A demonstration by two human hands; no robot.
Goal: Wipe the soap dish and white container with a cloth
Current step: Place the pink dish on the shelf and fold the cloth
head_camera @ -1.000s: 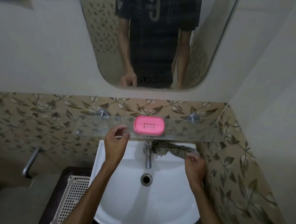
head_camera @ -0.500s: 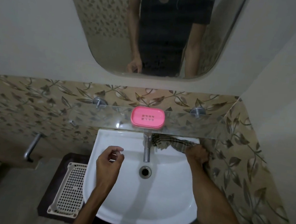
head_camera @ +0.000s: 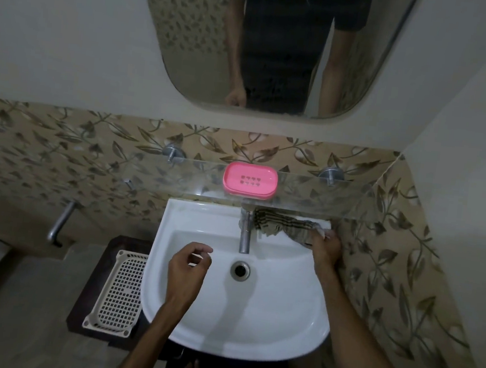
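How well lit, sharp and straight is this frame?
Head view: dim, flat lighting; a soft shadow of the left hand falls into the sink; wide-angle bending curves the walls; the glass shelf shows faint reflections; the cloth under the right hand looks slightly soft.

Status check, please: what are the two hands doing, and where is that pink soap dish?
Right hand grips cloth on sink rim. Left hand loosely curled, holding nothing, over basin. Pink soap dish untouched on glass shelf. Nothing blocking.

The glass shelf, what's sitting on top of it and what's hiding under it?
On the glass shelf sits a pink soap dish, with no soap showing. Under it, the tap and a striped cloth on the sink rim, gripped by the right hand. The cloth's back edge is covered.
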